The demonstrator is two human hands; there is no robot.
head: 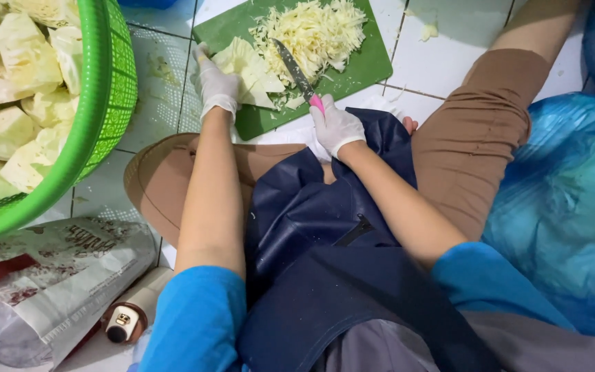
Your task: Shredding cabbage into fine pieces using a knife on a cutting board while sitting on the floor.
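Nearest to the camera are blue sleeves and a dark navy apron (311, 275) of smooth, slightly shiny cloth, which lies over the crossed legs in brown trousers. At the near left, a crumpled plastic bag (49, 282) with print lies on the white tiled floor (449, 48), and a small round bottle (127, 320) lies just beside it. On the right, a big blue plastic bag (566, 207) presses against the knee, so there is little free room on that side. Both hands wear thin white gloves. The right hand (335, 125) is closed around the pink handle of a knife (296, 72), and the speckled blade points away over the green cutting board (352, 69). The left hand (216, 86) presses flat on a pale cabbage piece (246, 69) at the left edge of the board, fingers together. Behind the blade is a loose heap of shredded cabbage (311, 31). At the far left, a green mesh basket (105, 103) holds large cabbage chunks (15, 69), its rim close to the left arm.
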